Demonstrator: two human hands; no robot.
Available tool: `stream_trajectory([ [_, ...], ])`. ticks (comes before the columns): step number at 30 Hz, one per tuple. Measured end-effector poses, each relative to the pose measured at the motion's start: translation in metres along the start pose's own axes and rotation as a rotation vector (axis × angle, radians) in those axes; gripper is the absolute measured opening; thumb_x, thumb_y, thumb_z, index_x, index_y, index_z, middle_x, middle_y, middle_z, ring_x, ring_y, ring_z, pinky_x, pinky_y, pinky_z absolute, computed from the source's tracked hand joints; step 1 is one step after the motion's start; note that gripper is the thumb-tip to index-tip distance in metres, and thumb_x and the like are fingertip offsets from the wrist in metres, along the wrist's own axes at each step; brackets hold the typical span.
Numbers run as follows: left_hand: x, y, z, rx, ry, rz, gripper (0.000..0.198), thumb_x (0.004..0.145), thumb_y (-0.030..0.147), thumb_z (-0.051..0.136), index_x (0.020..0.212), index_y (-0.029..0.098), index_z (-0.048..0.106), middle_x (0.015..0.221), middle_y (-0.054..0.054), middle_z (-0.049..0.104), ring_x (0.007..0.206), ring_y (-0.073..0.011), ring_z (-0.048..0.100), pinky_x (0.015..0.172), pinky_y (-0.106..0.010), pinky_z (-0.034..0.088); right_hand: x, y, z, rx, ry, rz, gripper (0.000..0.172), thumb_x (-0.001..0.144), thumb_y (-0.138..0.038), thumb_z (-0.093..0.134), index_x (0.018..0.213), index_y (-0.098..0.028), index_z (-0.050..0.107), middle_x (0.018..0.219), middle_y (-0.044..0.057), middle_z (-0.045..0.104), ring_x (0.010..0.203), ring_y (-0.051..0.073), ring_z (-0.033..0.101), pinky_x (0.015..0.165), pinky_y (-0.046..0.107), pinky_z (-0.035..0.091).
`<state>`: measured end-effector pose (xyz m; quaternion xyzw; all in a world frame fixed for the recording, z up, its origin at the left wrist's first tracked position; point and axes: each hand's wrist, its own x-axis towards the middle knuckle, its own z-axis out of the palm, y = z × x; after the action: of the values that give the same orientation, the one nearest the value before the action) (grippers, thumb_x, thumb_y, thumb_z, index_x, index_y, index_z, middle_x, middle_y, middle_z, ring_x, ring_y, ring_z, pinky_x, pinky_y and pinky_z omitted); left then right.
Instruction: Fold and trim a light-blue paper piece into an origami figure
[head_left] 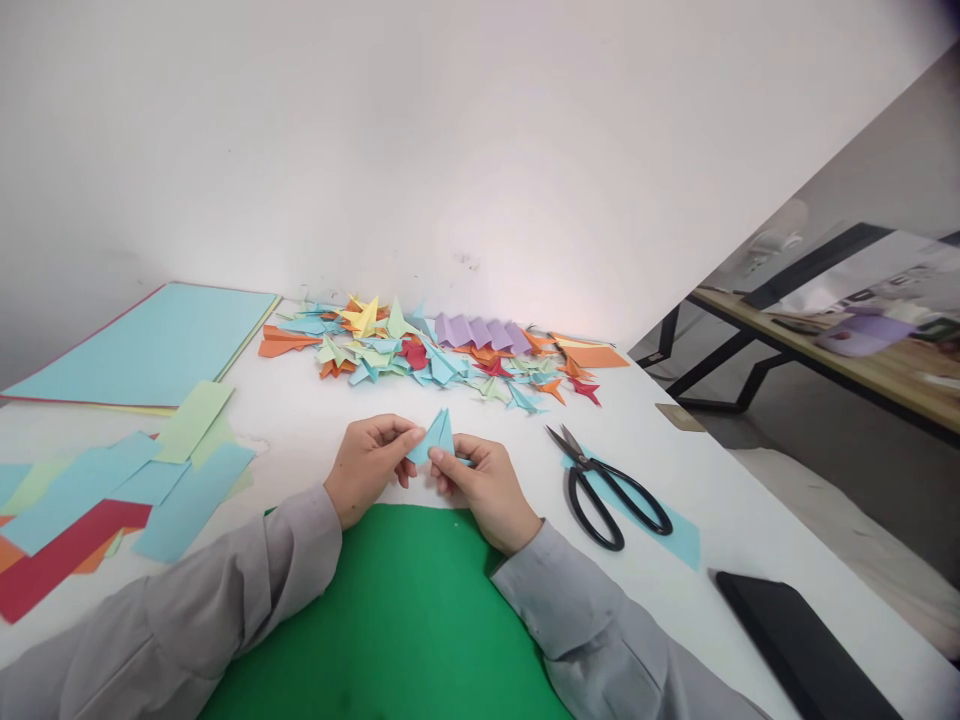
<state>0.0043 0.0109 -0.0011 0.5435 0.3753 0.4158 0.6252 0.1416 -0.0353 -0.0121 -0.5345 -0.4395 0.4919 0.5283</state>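
Between both hands is a small piece of light blue folded paper [437, 436], its pointed tip facing up and away from me. My left hand [369, 462] pinches its left side between thumb and fingers. From the right, my right hand [484, 482] grips the lower part, thumb on top of the paper. Both hands are above the far edge of a green sheet [405, 610] on the white table. Beyond them lies a long pile of small folded paper shapes [442, 362] in blue, green, orange, red and yellow.
Black-handled scissors [592, 475] lie at the right on a light blue paper strip [679, 540]. A black flat object [795, 640] is near the right edge. Cut paper strips [199, 500] spread at the left, below large coloured sheets [165, 340]. A wall [390, 150] stands behind.
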Motion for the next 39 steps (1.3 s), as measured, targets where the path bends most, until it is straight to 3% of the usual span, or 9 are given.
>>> stream_trajectory([
  [6,-0.0004,0.0028,0.0017,0.010,0.020,0.008,0.027,0.053,0.028,0.079,0.068,0.014,0.062,0.046,0.001,0.061,0.036,-0.0097,0.052,0.037,-0.023,0.046,0.0011,0.0014,-0.0019,0.029,0.018,-0.036,0.032,0.067,-0.045,0.072,0.056,-0.016,0.061,0.045,-0.003,0.054,0.041,0.009,0.045,0.045,0.022,0.036],
  [21,-0.0019,0.0051,0.0025,-0.074,0.019,-0.037,0.029,0.057,0.019,0.075,0.083,0.011,0.067,0.056,-0.002,0.068,0.051,-0.0144,0.064,0.058,-0.029,0.055,0.0035,0.0025,-0.0019,0.122,0.026,-0.054,0.030,0.070,-0.041,0.071,0.057,-0.015,0.062,0.048,-0.002,0.057,0.043,0.008,0.047,0.044,0.021,0.036],
  [33,-0.0011,0.0022,0.0030,-0.037,0.000,-0.054,0.030,0.051,0.022,0.079,0.074,0.011,0.061,0.042,0.003,0.058,0.038,-0.0102,0.053,0.042,-0.022,0.045,0.0016,0.0012,-0.0003,0.084,-0.009,-0.023,0.032,0.063,-0.042,0.076,0.057,-0.015,0.060,0.048,-0.002,0.057,0.042,0.008,0.047,0.045,0.022,0.036],
  [39,-0.0018,-0.0007,-0.0006,-0.102,-0.060,-0.097,0.037,0.052,0.024,0.080,0.083,0.010,0.064,0.045,0.001,0.061,0.041,-0.0110,0.056,0.044,-0.023,0.048,0.0016,0.0024,-0.0017,0.155,-0.044,-0.032,0.029,0.066,-0.040,0.074,0.058,-0.015,0.062,0.048,-0.003,0.057,0.043,0.007,0.046,0.044,0.021,0.035],
])
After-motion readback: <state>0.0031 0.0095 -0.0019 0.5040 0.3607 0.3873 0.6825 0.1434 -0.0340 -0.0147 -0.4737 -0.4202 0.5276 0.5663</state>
